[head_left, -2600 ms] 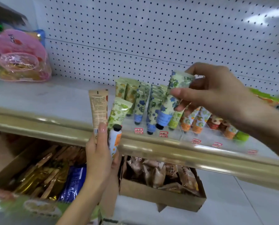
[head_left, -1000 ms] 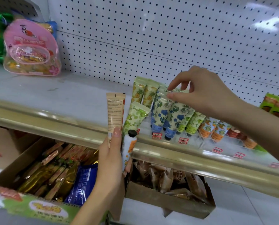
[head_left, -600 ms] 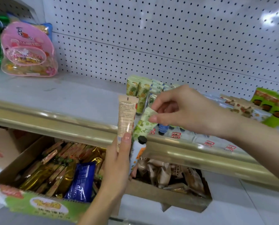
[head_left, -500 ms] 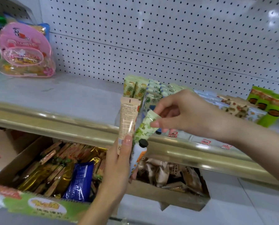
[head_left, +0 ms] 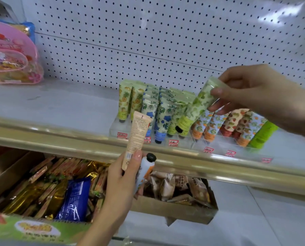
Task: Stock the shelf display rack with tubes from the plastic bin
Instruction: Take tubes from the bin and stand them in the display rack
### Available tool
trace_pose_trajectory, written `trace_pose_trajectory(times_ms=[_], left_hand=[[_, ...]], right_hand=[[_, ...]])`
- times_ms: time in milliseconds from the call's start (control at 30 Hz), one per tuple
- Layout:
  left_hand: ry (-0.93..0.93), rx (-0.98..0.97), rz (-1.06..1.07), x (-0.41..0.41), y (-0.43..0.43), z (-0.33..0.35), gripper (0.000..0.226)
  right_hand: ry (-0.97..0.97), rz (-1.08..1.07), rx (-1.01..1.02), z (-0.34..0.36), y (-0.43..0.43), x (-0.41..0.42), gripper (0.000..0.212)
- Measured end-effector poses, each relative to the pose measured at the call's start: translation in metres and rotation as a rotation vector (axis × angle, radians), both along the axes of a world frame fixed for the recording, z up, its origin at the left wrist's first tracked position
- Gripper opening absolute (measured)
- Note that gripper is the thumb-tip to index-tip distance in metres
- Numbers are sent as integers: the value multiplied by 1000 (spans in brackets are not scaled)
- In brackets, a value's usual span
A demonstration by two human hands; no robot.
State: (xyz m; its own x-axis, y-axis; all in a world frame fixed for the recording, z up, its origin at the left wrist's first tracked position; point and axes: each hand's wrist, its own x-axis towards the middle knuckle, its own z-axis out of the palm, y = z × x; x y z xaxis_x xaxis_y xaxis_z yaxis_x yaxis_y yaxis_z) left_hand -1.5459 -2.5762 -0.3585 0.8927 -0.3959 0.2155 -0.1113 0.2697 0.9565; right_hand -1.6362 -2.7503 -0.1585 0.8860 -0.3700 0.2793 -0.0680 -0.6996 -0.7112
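Green leaf-print tube [head_left: 200, 103], black cap, tilted

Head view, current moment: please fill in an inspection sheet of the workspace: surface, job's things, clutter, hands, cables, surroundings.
Surface: pale shelf with a gold front rail.
Job's things: clear display rack holds rows of tubes standing cap-down; plastic bin not in view.
Clutter: pink pouch at the shelf's left end; green pack at the rack's right end.
Hands: right hand pinches a green tube, tilted cap-down above the rack; left hand grips a beige tube and a white-orange tube.
Cables: nothing seen.
Surroundings: white pegboard behind; cardboard boxes of wrapped snacks on the shelf below.
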Motion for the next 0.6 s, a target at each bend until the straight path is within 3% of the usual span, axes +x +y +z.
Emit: trace_pose_trajectory(times_ms=[167,500,600], left_hand=[[52,-34,-79,-1,-7,-4,68],[24,-18,-92,1,-8,-5,64],[37,-24,-105,0,-7,-4,57]], right_hand=[[-15,-99,-119,-21,-13,15,8],[15,-112,-174,-48,-12,40,14],[32,-116,-187,-54,-14,42,7]])
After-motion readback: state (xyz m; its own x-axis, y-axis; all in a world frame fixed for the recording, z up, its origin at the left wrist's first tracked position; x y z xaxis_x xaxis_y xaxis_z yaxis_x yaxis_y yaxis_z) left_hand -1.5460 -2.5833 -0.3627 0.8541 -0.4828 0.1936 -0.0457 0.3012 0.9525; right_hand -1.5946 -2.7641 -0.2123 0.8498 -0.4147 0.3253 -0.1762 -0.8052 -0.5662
